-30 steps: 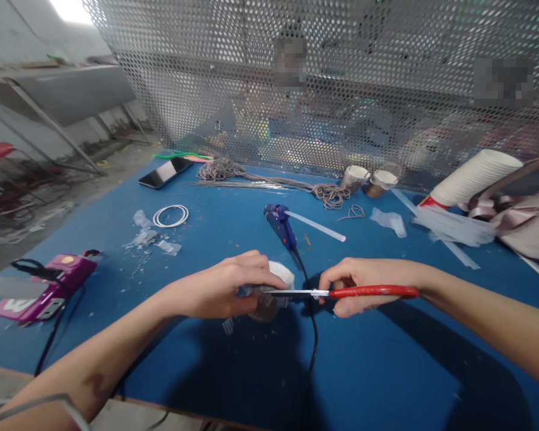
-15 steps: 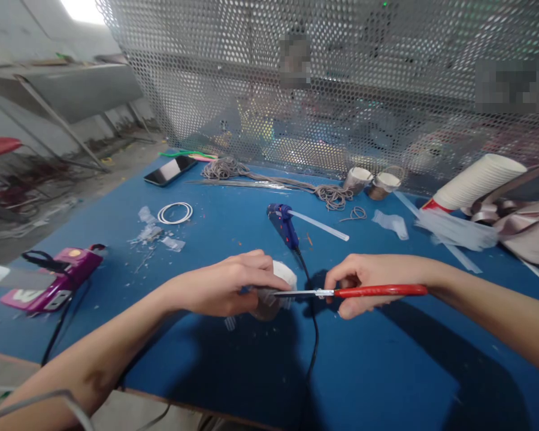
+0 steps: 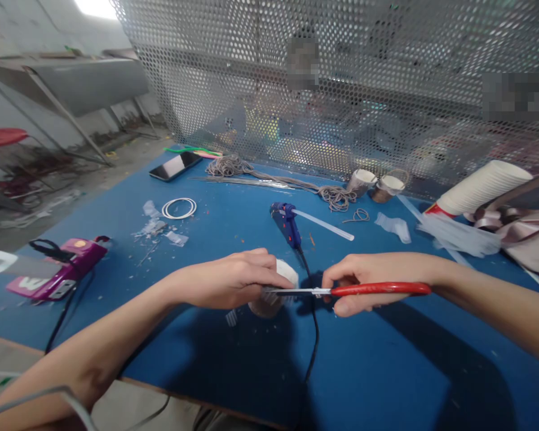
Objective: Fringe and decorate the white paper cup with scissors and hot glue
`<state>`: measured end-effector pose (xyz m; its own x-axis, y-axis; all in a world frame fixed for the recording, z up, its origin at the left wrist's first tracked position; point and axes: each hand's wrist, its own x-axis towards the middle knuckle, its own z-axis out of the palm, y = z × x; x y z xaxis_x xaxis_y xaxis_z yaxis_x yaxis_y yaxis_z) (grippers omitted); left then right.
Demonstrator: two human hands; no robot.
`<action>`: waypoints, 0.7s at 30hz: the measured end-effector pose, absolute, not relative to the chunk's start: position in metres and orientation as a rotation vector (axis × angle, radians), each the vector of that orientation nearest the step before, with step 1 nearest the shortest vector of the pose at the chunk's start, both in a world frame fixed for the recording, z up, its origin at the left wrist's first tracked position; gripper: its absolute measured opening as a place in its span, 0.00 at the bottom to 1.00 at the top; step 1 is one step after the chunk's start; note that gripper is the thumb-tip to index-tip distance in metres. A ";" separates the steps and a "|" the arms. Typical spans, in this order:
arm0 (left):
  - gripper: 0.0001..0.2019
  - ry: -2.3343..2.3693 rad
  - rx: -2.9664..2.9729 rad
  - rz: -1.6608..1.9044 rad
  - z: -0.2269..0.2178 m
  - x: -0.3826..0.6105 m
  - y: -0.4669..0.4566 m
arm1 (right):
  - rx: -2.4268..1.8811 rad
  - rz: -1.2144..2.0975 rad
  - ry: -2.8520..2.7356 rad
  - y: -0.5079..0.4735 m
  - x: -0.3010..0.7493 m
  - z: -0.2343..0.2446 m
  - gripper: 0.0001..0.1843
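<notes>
My right hand (image 3: 363, 281) is closed round the red handles of a pair of scissors (image 3: 381, 289). The blades point left and lie across a small cup (image 3: 265, 308) with a white upper part and a brownish side. My left hand (image 3: 238, 278) is closed at the cup's near upper edge, its fingertips by the blade tips. Some thin see-through material shows along the blades at the cup. The left fingers partly hide the cup. A blue glue gun (image 3: 285, 224) with a clear glue stick lies just beyond the hands.
A purple device (image 3: 67, 269) with a cord is at left, near a white ring (image 3: 178, 208) and scraps. A phone (image 3: 175, 166), grey cord (image 3: 229, 166), two small cups (image 3: 363, 181) and stacked paper cups (image 3: 485, 185) line the back. A perforated metal screen (image 3: 215, 72) stands behind.
The view has shifted slightly. My left fingers have moved up at the cup's edge, showing more of its brown side. The scissors stay at the cup.
</notes>
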<state>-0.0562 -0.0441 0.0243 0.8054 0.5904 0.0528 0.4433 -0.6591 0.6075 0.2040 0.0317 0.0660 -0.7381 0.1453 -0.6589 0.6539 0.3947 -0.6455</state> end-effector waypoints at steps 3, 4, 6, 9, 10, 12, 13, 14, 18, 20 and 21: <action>0.21 0.757 2.408 0.338 0.025 -0.056 -0.045 | 0.725 -1.314 2.111 0.033 0.204 0.067 0.27; 0.21 0.754 2.412 0.335 0.025 -0.055 -0.045 | 0.738 -1.313 2.095 0.034 0.204 0.068 0.28; 0.20 0.744 2.411 0.327 0.025 -0.055 -0.045 | 0.757 -1.315 2.072 0.034 0.203 0.069 0.29; 0.19 0.758 2.370 0.339 0.025 -0.054 -0.045 | 0.776 -1.297 2.055 0.035 0.202 0.073 0.30; 0.17 0.795 2.339 0.346 0.025 -0.053 -0.046 | 0.776 -1.286 2.059 0.035 0.201 0.074 0.29; 0.13 0.916 2.271 0.338 0.025 -0.053 -0.047 | 0.752 -1.263 2.092 0.035 0.201 0.076 0.28; 0.11 0.972 2.243 0.325 0.025 -0.053 -0.047 | 0.728 -1.256 2.121 0.035 0.200 0.077 0.27; 0.10 1.012 2.224 0.315 0.026 -0.053 -0.047 | 0.700 -1.247 2.149 0.035 0.199 0.078 0.27; 0.11 0.983 2.238 0.318 0.025 -0.053 -0.047 | 0.635 -1.207 2.195 0.035 0.196 0.078 0.26; 0.12 0.948 2.257 0.326 0.025 -0.053 -0.046 | 0.636 -1.203 2.168 0.036 0.195 0.077 0.27; 0.12 0.935 2.263 0.325 0.025 -0.053 -0.046 | 0.643 -1.210 2.144 0.036 0.194 0.076 0.28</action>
<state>-0.0531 -0.0461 0.0248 0.7137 0.7001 -0.0209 0.5364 -0.5272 0.6591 0.1942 0.0363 0.0759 -0.7105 0.1214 -0.6932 0.6562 0.4702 -0.5902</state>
